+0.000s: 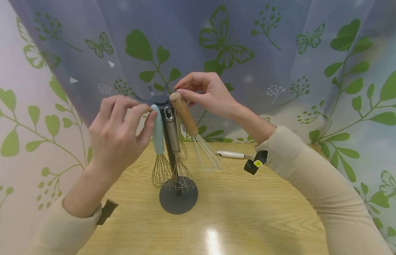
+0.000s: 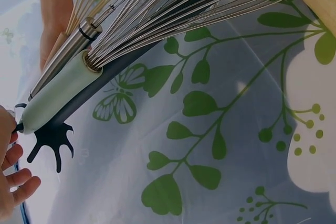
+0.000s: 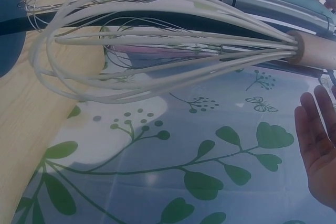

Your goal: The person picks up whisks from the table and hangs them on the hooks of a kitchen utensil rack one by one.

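In the head view my left hand [image 1: 116, 127] pinches the top end of a light blue handled whisk [image 1: 158, 132] between thumb and forefinger. It hangs beside a dark grey utensil stand [image 1: 178, 200]. My right hand [image 1: 210, 92] pinches the upper end of a wooden-handled whisk [image 1: 187, 115], which slants away from the post with its pale wires down to the right. Between these two hangs a steel-handled whisk [image 1: 173, 134]. The stand's hooked top [image 2: 52, 142] shows near my left fingers in the left wrist view. Another wire whisk hangs behind, mostly hidden.
A white-handled utensil [image 1: 231, 154] lies on the wooden table [image 1: 242, 209] to the right, its far end hidden behind the right wrist's camera. A curtain [image 1: 185, 21] with green leaves and butterflies stands close behind the stand.
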Motion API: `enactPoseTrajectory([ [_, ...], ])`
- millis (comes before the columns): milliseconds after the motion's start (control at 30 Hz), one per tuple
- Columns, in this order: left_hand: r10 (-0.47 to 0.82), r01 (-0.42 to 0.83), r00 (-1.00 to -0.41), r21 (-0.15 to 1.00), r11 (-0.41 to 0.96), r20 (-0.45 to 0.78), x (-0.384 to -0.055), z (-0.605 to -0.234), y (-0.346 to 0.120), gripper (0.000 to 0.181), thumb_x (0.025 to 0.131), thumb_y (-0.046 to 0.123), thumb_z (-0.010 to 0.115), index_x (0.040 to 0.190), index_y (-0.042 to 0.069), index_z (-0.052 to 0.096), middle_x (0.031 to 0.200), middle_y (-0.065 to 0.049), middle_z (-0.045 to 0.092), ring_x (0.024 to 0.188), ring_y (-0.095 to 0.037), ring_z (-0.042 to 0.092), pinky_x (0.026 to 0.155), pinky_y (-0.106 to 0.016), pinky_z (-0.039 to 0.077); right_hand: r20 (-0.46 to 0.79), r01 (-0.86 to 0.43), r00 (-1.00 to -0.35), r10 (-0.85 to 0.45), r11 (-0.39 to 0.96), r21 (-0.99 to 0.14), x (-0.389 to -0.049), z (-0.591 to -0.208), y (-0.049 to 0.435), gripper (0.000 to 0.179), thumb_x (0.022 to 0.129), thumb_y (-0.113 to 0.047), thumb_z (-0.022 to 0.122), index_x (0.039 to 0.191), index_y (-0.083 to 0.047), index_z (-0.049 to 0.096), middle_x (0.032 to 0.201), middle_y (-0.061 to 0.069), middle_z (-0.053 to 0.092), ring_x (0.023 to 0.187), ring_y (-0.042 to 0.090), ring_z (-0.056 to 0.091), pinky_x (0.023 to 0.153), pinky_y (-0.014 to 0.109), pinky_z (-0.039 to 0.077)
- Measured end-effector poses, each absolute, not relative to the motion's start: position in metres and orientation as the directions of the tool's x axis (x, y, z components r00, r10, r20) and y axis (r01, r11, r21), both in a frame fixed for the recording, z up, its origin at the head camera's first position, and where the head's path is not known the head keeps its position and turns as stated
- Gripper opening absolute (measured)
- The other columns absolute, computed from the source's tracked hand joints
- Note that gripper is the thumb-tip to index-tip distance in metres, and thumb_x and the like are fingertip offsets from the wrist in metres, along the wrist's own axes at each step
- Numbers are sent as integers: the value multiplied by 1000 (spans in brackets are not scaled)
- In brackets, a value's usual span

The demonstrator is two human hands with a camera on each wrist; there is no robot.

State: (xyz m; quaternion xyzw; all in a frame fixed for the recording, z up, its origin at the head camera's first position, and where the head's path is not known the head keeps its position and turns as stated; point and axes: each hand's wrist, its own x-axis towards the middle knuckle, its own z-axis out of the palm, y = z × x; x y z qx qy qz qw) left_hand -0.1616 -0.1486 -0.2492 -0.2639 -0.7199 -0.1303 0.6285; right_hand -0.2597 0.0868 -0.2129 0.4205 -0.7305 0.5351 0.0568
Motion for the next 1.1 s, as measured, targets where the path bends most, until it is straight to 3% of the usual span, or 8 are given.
enactPoseTrajectory([
  [167,213,543,-71,-141,828,975,-162,-249,-148,15,96,18,71,91,4,71,88,-16,68,90,-41,61,65,-51,54,540,-680,-639,-548,73,-730,-259,-214,87,15,100,-3,68,113,2,74,94,-6,79,77,24,72,74,38,64],
  [467,203,538,-71,-134,832,977,-162,-250,-147,16,96,18,69,90,4,71,87,-17,68,90,-41,61,64,-52,54,557,-695,-627,-545,67,-716,-256,-216,87,16,100,-1,67,114,4,72,93,-6,79,77,30,71,72,38,64],
  [767,203,522,-68,-139,842,977,-162,-249,-146,16,95,18,68,89,4,71,87,-17,67,90,-41,61,64,-52,54,581,-701,-631,-514,58,-710,-254,-220,86,15,99,0,67,114,5,71,93,-6,79,74,16,71,71,36,65],
  [1100,207,524,-81,-135,841,975,-162,-249,-147,16,96,19,68,91,4,72,87,-17,67,90,-41,61,63,-52,54,583,-698,-643,-496,68,-713,-251,-220,90,16,99,1,67,114,6,71,94,-7,78,78,16,73,72,34,65],
])
